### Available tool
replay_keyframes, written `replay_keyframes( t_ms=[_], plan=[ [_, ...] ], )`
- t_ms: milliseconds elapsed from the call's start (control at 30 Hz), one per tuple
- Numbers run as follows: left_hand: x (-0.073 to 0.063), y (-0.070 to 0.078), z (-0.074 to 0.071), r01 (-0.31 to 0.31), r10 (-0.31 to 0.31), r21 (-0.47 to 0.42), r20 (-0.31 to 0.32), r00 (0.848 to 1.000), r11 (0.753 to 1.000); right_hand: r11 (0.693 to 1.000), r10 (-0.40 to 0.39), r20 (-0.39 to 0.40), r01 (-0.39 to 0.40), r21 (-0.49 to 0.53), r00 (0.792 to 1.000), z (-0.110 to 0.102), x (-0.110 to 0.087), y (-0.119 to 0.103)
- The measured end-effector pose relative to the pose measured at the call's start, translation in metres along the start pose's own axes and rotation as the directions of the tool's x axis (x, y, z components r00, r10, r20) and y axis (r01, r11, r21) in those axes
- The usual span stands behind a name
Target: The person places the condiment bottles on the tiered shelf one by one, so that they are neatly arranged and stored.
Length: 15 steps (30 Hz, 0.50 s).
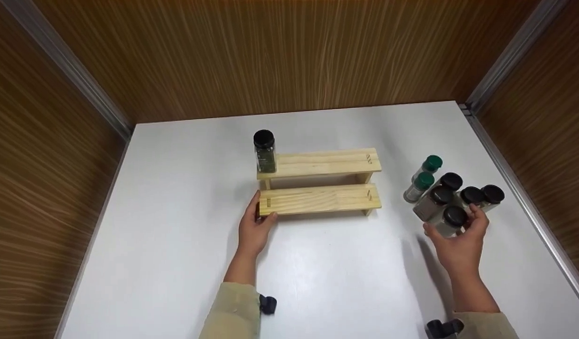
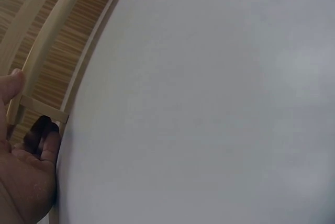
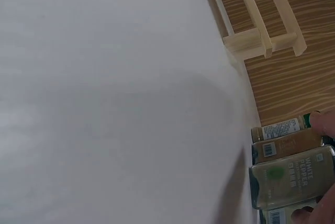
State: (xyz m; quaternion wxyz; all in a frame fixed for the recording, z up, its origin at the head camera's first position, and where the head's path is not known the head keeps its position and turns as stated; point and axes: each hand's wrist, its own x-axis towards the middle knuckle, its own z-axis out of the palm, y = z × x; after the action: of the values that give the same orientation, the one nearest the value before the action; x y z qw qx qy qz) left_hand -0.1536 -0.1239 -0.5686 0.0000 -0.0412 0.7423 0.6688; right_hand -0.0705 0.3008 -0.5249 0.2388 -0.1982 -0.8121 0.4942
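Note:
A two-step wooden spice rack [image 1: 317, 200] stands mid-table. My left hand [image 1: 253, 230] holds the left end of its lower step, thumb on the front edge and fingers round the side. In the left wrist view the thumb [image 2: 13, 85] lies against the wood. On the upper step's left end stands a black-lidded jar of green herbs [image 1: 266, 153]. At the right, my right hand [image 1: 461, 249] grips a black-lidded spice jar [image 1: 454, 216], thumb on its left and fingers on its right. The right wrist view shows its label, a white pepper jar [image 3: 293, 177].
Several black-lidded jars [image 1: 433, 202] crowd behind the right hand. Two slim green-lidded bottles [image 1: 419, 186] stand at their left. Wood-grain panels [image 1: 294, 56] wall the white table [image 1: 327, 278] at the back and both sides.

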Motion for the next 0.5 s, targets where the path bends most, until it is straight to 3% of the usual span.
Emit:
replay_keyframes(
  t_ms=[500],
  plan=[
    [-0.001,-0.001,0.000,-0.017,0.017,-0.008,0.005,1.000,1.000,1.000,0.022,0.022,-0.021,-0.013,1.000,0.005,-0.004,0.017]
  ],
)
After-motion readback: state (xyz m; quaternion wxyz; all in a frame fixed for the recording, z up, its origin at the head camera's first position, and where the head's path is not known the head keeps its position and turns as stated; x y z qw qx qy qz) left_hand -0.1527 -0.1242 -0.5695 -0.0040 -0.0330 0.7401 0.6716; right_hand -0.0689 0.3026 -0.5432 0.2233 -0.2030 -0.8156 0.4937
